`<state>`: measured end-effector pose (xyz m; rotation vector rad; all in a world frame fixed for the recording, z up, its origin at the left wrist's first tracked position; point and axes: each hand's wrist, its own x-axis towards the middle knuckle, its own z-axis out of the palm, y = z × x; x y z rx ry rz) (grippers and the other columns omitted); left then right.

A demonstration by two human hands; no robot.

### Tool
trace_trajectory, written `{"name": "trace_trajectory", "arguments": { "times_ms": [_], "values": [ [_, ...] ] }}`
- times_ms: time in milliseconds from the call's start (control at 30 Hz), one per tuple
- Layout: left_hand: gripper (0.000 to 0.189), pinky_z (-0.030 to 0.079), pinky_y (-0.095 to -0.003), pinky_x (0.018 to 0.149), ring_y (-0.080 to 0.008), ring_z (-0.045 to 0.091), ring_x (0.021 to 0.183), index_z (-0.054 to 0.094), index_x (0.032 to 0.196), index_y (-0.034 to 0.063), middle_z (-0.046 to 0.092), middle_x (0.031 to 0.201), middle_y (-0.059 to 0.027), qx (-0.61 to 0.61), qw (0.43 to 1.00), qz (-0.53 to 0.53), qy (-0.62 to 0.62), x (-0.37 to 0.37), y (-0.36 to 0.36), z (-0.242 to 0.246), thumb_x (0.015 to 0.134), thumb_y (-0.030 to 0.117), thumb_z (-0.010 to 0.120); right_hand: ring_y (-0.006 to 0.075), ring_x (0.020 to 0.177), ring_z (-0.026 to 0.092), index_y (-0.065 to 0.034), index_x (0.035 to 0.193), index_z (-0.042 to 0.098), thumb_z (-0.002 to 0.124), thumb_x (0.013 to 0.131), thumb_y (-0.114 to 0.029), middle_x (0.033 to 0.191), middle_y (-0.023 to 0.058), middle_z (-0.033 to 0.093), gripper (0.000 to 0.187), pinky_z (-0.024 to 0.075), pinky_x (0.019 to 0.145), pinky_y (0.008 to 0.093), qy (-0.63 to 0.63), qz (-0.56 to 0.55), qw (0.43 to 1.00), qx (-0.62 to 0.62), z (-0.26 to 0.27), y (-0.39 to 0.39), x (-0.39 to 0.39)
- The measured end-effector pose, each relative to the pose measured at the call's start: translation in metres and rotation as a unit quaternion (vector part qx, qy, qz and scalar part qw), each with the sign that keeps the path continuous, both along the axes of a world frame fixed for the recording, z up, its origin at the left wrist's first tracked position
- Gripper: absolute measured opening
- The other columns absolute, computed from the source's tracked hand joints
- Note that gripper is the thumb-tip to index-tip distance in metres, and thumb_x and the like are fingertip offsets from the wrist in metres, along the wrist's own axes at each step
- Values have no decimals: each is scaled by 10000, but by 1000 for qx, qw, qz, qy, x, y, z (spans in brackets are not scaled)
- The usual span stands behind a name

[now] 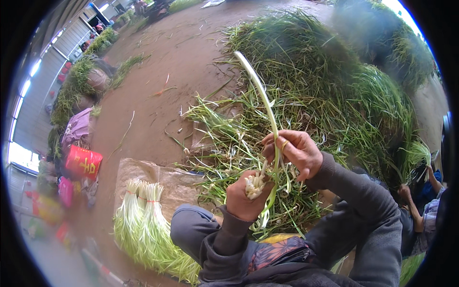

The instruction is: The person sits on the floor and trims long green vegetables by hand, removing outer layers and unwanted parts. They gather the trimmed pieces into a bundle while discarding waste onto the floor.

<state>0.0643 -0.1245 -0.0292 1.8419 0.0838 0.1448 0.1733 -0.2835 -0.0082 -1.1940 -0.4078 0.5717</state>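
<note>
My left hand (242, 201) is closed around a small bunch of scallion-like stalks (254, 186), their white root ends pointing up out of the fist. Just above it, my right hand (301, 152), with a ring on one finger, pinches a long pale stalk (263, 93). That stalk curves up and away to a whitish tip, and green leaf hangs below the fingers. The two hands are close together over a loose litter of green leaves (222, 143). To the left, several bundles of trimmed stalks (141, 215), tied with reddish bands, lie on a brown sheet (175, 183).
A large heap of untrimmed green stalks (294, 53) rises ahead and to the right. Another person's hand (405, 192) is at the right edge, near a green bunch (417, 154). Along the left stand a red printed bag (84, 162) and more green piles (75, 79).
</note>
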Motion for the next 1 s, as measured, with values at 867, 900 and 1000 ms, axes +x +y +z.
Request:
{"name": "trace_trajectory", "arguments": {
  "times_ms": [867, 900, 1000],
  "values": [
    [260, 503, -233, 574, -135, 626, 664, 598, 1066, -59, 677, 860, -123, -21, 995, 95, -31, -45, 74, 39, 817, -8, 654, 265, 941, 658, -208, 1367, 462, 573, 882, -265, 1153, 109, 641, 501, 547, 869, 404, -322, 318, 729, -514, -77, -31, 43],
    [245, 502, -229, 577, -134, 627, 673, 597, 1054, -61, 676, 849, -117, 7, 998, 69, -1, -46, 74, 41, 824, 1, 656, 317, 973, 650, -215, 1383, 448, 532, 895, -274, 1206, 130, 614, 498, 516, 917, 457, -398, 343, 685, -505, -81, -27, 36],
    [207, 491, -241, 568, -123, 621, 639, 635, 971, -28, 675, 797, -84, 52, 997, 57, 8, -45, 72, 44, 770, -16, 686, 270, 1012, 643, -151, 1360, 473, 592, 887, -272, 1189, 100, 626, 502, 491, 961, 422, -413, 398, 613, -544, -99, -13, 59]
  ]
}}
